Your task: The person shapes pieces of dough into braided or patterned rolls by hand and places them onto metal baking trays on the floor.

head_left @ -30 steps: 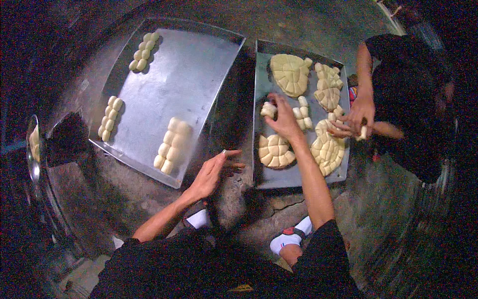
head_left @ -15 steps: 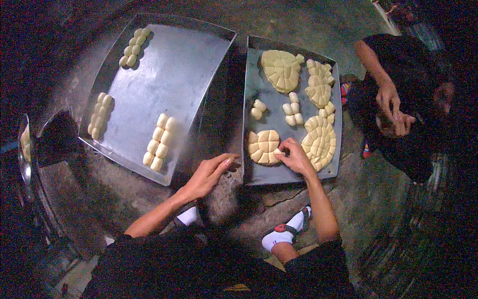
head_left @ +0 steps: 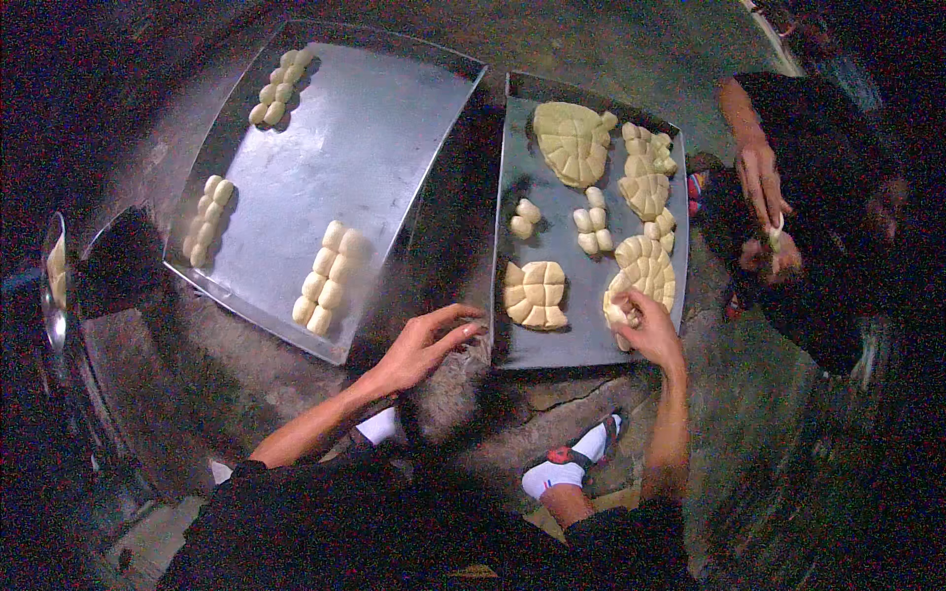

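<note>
My right hand (head_left: pixel 647 329) has its fingers pinched on pale dough at the near end of the large scored dough piece (head_left: pixel 645 268), inside the right metal tray (head_left: pixel 581 353). To the left of it in that tray lies a smaller scored round of dough (head_left: pixel 535 294) with a jagged edge. My left hand (head_left: pixel 426 347) holds nothing; its fingers are apart, close to the tray's left wall. Farther back sit another scored dough round (head_left: pixel 572 143), small clusters of dough balls (head_left: pixel 593 223), and a jointed dough strip (head_left: pixel 646 182) along the right side.
A larger metal tray (head_left: pixel 345 148) stands to the left, with double rows of dough balls (head_left: pixel 325 276) on it. At right, a co-worker's hands (head_left: pixel 764 202) hold a small pale piece. My foot in a white sock and sandal (head_left: pixel 562 471) is on the floor near the right tray.
My right hand has moved right, from the edge of the smaller dough round to the near end of the large piece. My left hand stays beside the tray. The view has shifted slightly.
</note>
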Demonstrator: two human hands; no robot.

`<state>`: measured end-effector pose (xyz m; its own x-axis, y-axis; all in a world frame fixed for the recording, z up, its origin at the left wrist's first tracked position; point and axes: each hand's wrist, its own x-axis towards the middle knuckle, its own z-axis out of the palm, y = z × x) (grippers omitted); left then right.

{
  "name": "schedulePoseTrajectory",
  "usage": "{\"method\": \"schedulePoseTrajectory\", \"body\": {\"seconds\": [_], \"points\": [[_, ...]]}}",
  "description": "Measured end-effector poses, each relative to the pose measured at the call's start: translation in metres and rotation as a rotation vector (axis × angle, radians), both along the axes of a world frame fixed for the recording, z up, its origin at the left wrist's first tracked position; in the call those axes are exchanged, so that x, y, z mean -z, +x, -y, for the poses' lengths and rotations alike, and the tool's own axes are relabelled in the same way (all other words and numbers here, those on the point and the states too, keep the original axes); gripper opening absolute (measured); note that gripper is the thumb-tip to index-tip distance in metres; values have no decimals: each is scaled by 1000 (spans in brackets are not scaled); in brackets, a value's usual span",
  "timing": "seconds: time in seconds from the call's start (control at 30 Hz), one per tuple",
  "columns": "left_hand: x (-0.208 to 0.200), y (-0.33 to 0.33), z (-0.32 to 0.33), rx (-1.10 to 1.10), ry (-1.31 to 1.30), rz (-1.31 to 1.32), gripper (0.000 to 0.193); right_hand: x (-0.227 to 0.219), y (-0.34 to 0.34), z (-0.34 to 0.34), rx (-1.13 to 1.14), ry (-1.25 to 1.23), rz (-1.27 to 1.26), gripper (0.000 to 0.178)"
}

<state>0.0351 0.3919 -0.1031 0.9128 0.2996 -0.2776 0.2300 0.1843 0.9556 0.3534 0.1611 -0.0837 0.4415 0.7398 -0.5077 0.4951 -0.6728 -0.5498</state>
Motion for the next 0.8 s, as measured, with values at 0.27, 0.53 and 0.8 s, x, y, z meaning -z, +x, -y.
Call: {"method": "schedulePoseTrajectory", "body": {"seconds": [0.27, 0.53, 0.8], "points": [[-35, 13, -12, -220, -670, -154, 45, -61, -142, -116, -186, 672, -49, 30], [-49, 2, -39, -380, -471, -62, 31, -59, -186, -128, -10, 763, -54, 25], [-57, -8, -41, -60, 446, 183, 33, -48, -171, -127, 106, 512, -346, 15]]}}
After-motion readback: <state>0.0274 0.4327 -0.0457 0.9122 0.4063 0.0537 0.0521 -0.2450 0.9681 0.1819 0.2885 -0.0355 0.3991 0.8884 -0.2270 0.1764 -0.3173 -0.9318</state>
